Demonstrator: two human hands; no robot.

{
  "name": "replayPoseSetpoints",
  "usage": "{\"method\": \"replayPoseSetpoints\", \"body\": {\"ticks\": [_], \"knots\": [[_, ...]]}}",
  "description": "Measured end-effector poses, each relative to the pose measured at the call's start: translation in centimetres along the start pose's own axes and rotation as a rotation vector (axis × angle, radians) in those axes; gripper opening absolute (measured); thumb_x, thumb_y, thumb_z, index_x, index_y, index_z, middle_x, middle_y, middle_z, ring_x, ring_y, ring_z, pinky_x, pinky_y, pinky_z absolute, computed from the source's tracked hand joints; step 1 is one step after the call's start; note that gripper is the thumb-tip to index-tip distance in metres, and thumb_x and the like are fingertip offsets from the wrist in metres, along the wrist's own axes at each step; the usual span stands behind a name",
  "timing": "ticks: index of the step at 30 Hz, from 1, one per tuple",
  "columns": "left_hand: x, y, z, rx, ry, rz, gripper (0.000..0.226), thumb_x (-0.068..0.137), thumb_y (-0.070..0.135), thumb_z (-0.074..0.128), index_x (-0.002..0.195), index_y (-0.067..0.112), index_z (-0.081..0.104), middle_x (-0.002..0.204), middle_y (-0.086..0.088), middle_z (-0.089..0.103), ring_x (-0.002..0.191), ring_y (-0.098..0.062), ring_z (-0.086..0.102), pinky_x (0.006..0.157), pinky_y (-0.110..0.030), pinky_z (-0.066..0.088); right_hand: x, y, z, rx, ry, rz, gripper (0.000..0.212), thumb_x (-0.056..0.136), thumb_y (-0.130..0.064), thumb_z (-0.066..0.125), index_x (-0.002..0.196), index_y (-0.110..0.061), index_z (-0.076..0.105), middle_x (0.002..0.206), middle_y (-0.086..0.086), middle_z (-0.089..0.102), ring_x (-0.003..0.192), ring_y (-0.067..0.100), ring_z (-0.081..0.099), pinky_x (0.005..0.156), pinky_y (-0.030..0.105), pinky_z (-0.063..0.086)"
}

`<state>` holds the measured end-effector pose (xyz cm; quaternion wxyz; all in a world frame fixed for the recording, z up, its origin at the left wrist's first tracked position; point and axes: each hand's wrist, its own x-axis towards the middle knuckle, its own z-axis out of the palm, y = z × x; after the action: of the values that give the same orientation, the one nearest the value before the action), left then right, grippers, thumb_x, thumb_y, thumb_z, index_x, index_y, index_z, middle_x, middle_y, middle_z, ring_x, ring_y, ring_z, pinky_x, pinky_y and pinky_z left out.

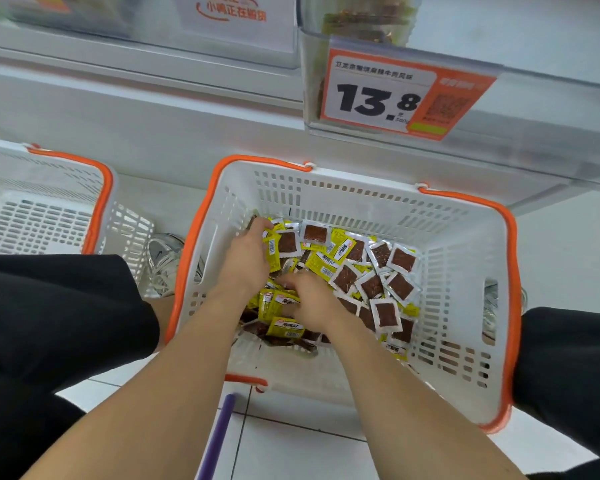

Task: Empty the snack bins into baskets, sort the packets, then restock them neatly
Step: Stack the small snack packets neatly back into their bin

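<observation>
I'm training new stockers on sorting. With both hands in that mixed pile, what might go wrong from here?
The packets lie mixed, some yellow side up, some clear side up, so one kind may get sorted as two.
The left hand and right hand dig in close together; a hurried grab might flick packets over the basket rim.

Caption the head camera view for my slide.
Left hand and right hand rummage among snack packets in a white orange-rimmed basket below a 13.8 price tag.

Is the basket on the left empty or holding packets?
Empty where visible: the left basket shows only bare slotted floor; its left end is cut off.
</observation>
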<state>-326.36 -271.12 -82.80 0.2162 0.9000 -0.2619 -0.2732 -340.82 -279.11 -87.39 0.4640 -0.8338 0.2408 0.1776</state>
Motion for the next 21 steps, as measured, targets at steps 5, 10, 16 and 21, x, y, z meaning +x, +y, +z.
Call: {"method": "replayPoseSetpoints", "body": {"ticks": [5,10,16,21], "knots": [[-0.6,-0.3,-0.1,-0.025,-0.02,0.008,0.043,0.101,-0.001,0.049,0.137,0.022,0.05,0.067,0.004,0.048,0.057,-0.012,0.049,0.048,-0.029,0.032,-0.9,-0.4,0.7,-0.283,0.007,0.033,0.017,0.09,-0.029,0.079,0.104,-0.022,0.074,0.097,0.006,0.069,0.098,0.028,0.057,0.086,0.041,0.047],[-0.7,0.4,-0.8,-0.127,-0.013,0.001,0.035,0.107,0.008,0.047,0.135,0.027,0.052,0.068,0.002,0.054,0.054,-0.015,0.053,0.047,-0.027,0.034,-2.4,0.4,-4.1,0.452,0.179,0.245,0.022,0.089,-0.015,0.074,0.075,-0.009,0.059,0.07,0.0,0.051,0.064,0.012,0.048,0.066,0.031,0.041],[-1.5,4.2,-2.1,-0.477,-0.124,0.053,0.035,0.108,0.009,0.049,0.121,0.039,0.061,0.103,-0.015,0.063,0.077,-0.036,0.066,0.059,-0.048,0.064,-4.3,-0.7,-9.7,0.938,0.281,0.349,0.009,0.097,-0.019,0.073,0.105,-0.024,0.073,0.112,-0.006,0.077,0.105,0.019,0.071,0.101,0.047,0.055],[-3.9,8.5,-4.5,-0.757,-0.257,0.079,0.03,0.111,0.014,0.047,0.119,0.034,0.069,0.13,-0.01,0.057,0.106,-0.03,0.07,0.074,-0.049,0.066,-6.6,-3.7,-12.7,0.855,0.394,0.289,0.012,0.094,-0.01,0.074,0.104,-0.017,0.072,0.102,0.003,0.079,0.092,0.022,0.078,0.079,0.042,0.064]]}}
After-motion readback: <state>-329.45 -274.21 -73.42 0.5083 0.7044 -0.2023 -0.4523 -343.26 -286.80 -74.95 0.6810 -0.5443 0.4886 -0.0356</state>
